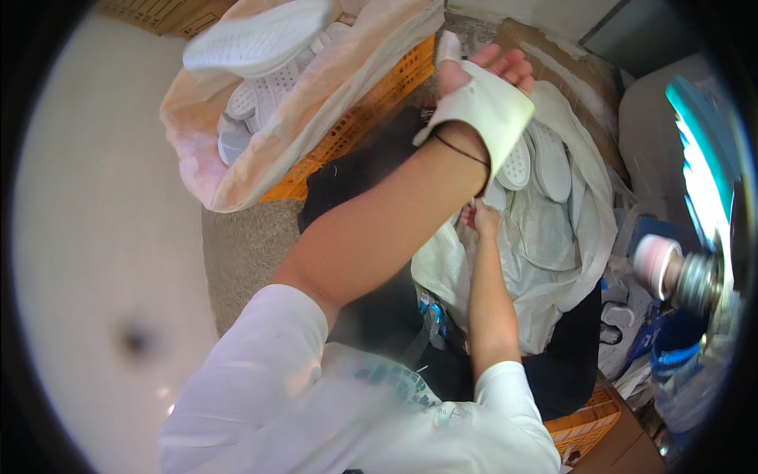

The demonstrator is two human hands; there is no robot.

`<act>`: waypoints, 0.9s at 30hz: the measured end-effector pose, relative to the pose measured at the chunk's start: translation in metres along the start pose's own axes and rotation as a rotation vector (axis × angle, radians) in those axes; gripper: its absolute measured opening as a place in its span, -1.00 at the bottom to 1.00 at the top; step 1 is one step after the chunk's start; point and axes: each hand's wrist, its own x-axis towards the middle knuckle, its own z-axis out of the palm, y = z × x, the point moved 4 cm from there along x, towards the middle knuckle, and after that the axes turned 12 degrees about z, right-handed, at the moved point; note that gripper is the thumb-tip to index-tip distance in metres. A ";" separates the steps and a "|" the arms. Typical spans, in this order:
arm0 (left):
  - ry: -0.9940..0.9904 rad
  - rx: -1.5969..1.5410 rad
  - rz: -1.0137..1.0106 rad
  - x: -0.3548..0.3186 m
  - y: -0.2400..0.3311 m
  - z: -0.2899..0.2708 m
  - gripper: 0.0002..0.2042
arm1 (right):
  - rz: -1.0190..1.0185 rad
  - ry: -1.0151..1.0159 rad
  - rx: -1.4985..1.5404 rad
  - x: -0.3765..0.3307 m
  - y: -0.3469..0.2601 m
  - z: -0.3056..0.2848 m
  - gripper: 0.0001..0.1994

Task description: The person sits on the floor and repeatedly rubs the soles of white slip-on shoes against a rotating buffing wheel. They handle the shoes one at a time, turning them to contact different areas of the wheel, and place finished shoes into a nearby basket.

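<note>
Working remotely, I log my left grip (491,79) loosely spread, right grip (483,219) curled by the whitish plastic bag (529,308), pinch indeterminable; inside lie white, perforated, foam-looking shoes (517,162), probably light, springy, slightly slick, best held by the heel rim

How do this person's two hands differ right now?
The left hand wears a white wrap and a thin dark wristband; the right hand shows neither. The left hand is raised palm up and looks larger; the right hand looks smaller and appears lower in the picture, by the white bag. Both arms come from white sleeves.
</note>
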 end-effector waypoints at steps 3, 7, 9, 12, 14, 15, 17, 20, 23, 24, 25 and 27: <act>-0.009 0.077 -0.021 -0.005 -0.008 -0.002 -0.43 | 0.418 -0.468 0.792 0.026 0.017 0.085 -0.70; -0.089 0.235 -0.062 0.002 -0.022 -0.020 -0.46 | -0.106 -0.551 1.077 0.016 0.010 0.062 -0.56; -0.276 0.349 -0.011 0.015 -0.035 -0.032 -0.46 | 0.407 -0.201 0.914 -0.003 0.012 0.010 -0.64; -0.529 0.965 -0.039 0.021 -0.069 -0.083 -0.37 | 0.310 -0.291 0.751 -0.118 0.009 -0.090 -0.75; -0.891 1.722 0.076 0.015 -0.091 -0.117 -0.13 | 0.087 -0.164 0.350 -0.205 -0.005 -0.143 -0.91; -1.064 2.051 0.155 0.008 -0.101 -0.133 -0.27 | -0.031 -0.257 0.196 -0.247 -0.016 -0.155 -0.93; -1.064 1.213 -0.360 -0.002 -0.118 -0.136 -0.47 | -0.173 -0.418 0.389 -0.305 -0.039 -0.165 -0.74; -1.124 1.135 -0.116 -0.003 -0.111 -0.082 -0.72 | -0.355 -0.228 0.517 -0.341 -0.065 -0.172 -0.51; -0.938 0.757 -0.150 -0.025 -0.088 -0.023 -0.66 | -0.442 -0.017 0.626 -0.336 -0.084 -0.185 -0.55; -0.877 0.459 -0.367 -0.042 -0.086 -0.012 -0.69 | -0.434 0.029 0.607 -0.334 -0.089 -0.196 -0.57; -0.830 0.159 -0.588 -0.060 -0.085 -0.001 -0.71 | -0.445 0.063 0.591 -0.333 -0.097 -0.211 -0.58; -0.813 0.038 -0.677 -0.090 -0.089 0.004 -0.71 | -0.542 0.068 0.496 -0.346 -0.111 -0.241 -0.60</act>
